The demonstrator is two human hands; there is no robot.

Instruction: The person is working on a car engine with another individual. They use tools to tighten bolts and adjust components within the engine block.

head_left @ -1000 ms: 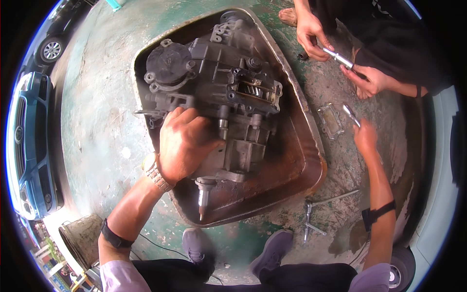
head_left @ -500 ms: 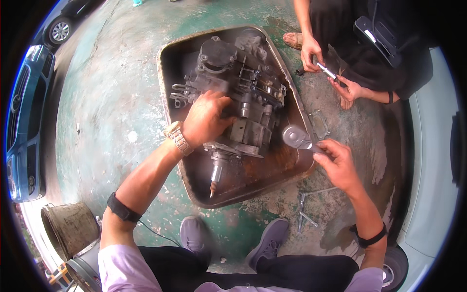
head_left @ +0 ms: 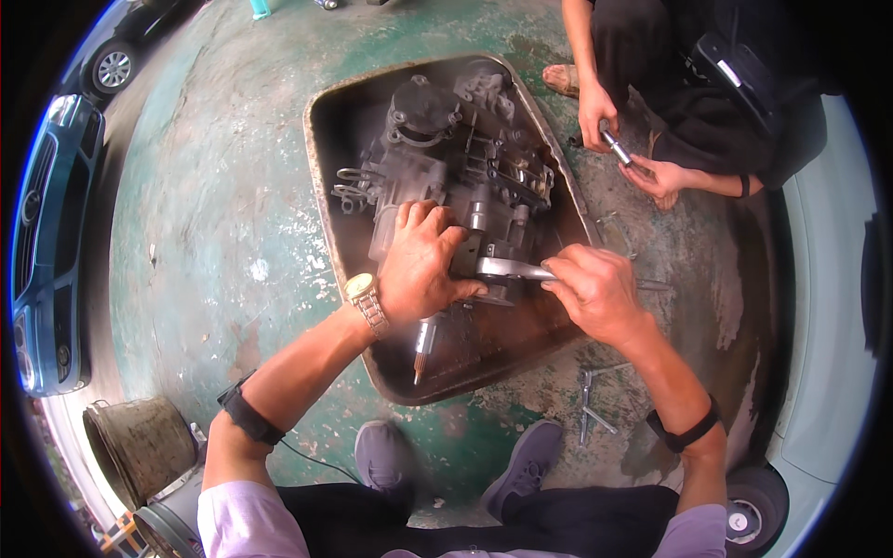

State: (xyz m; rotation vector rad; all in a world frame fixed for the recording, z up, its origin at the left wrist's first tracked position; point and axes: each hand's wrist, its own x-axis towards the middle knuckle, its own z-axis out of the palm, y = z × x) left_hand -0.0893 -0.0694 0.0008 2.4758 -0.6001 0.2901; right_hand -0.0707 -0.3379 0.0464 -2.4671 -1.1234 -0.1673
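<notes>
A grey metal gearbox [head_left: 423, 172] lies in a large, dirty metal tray [head_left: 577, 191] on the floor before me. My left hand [head_left: 419, 265] presses on its near part, fingers spread over the housing and thumb stretched toward the right. Closed round the handle of a ratchet wrench [head_left: 512, 269] is my right hand [head_left: 595, 288]. The wrench lies level across the near right of the gearbox, its head close to my left thumb; whether it sits on a bolt is hidden. A splined shaft [head_left: 423, 349] sticks out toward me below my left wrist.
At the far right a squatting person's hands [head_left: 651, 172] hold a small metal cylindrical tool [head_left: 614, 144]. Metal hand tools [head_left: 586, 409] lie on the floor right of my shoes. A dirty bucket [head_left: 139, 446] stands at the near left; a blue vehicle [head_left: 56, 251] is beyond it.
My right hand has brought the ratchet wrench left and onto the gearbox. My left hand has slid nearer to me, its thumb now pointing at the wrench head.
</notes>
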